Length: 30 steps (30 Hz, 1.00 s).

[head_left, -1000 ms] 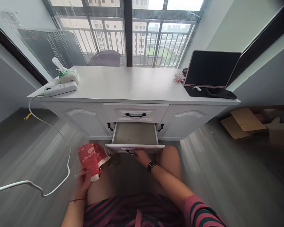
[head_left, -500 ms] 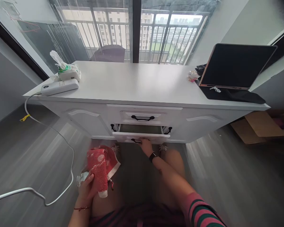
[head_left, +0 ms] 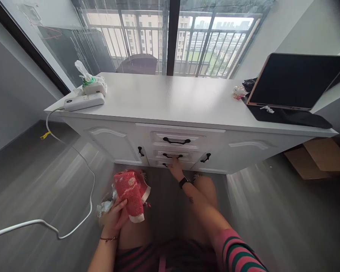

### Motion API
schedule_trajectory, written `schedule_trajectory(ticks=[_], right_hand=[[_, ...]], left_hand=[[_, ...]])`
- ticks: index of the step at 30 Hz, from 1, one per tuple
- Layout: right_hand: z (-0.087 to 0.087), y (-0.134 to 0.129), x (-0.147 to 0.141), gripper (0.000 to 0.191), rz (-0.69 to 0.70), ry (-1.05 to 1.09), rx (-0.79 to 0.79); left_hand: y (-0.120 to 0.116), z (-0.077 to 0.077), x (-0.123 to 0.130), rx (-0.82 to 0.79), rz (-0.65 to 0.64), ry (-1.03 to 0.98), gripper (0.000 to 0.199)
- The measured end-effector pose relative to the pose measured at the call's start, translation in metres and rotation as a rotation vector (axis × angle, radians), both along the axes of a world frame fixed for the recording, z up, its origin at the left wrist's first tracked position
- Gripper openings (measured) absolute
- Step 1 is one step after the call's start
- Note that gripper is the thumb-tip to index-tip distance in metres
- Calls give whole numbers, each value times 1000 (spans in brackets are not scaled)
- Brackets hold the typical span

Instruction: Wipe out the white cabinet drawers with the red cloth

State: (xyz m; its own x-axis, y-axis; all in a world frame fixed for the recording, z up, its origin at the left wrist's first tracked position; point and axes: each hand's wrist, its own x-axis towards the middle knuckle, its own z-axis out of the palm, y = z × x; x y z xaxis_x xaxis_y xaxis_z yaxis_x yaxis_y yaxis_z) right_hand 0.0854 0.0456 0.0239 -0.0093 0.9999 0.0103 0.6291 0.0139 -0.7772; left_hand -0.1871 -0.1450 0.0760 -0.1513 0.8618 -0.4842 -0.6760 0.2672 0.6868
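Note:
A red cloth item with white trim point(head_left: 130, 190) is held in my left hand point(head_left: 117, 217), above my left thigh. Beside that hand lies some crumpled clear and white plastic point(head_left: 104, 206). My right hand point(head_left: 176, 169), with a dark watch on the wrist, reaches to the middle drawer point(head_left: 172, 153) of the white cabinet, its fingers at the black handle point(head_left: 170, 156). All the drawers are closed. Whether the fingers wrap the handle or only press on it is too small to tell.
On the white cabinet top point(head_left: 170, 98) are a tissue pack point(head_left: 95, 85) and a power strip point(head_left: 84, 102) at the left, a laptop or tablet point(head_left: 297, 81) and earphones point(head_left: 267, 109) at the right. A white cable point(head_left: 93, 189) crosses the floor. A cardboard box point(head_left: 325, 158) stands right.
The middle drawer, open before, is now shut in the cabinet. My right hand has moved forward with it. My left hand and the red cloth have shifted slightly right in view.

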Motion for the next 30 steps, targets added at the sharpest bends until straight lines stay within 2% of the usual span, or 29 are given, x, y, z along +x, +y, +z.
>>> schedule_trajectory(ticks=[3, 6, 9, 12, 15, 19, 22, 25, 30], right_hand=[[9, -24, 10, 35, 52, 73, -24], [27, -58, 27, 26, 111, 132, -25], [51, -101, 41, 27, 109, 281, -10], [81, -147, 42, 34, 95, 514, -20], [113, -188, 34, 35, 78, 640, 6], [146, -232, 23, 35, 61, 710, 60], [158, -256, 19, 36, 69, 716, 75], [166, -272, 18, 37, 65, 709, 74], [174, -285, 16, 16, 97, 712, 134]], left_hand=[[4, 12, 14, -15, -5, 29, 42], [5, 22, 28, 35, -46, 75, 46], [5, 29, 43, 76, -82, 93, 60], [4, 39, 63, 125, -118, 49, 73], [-7, 52, 89, 170, -149, 5, 74], [-37, 69, 123, 191, -208, -3, 62], [-61, 79, 139, 188, -291, -35, 55], [-78, 87, 143, 220, -366, -53, 55], [-90, 95, 136, 315, -457, -122, 60]])
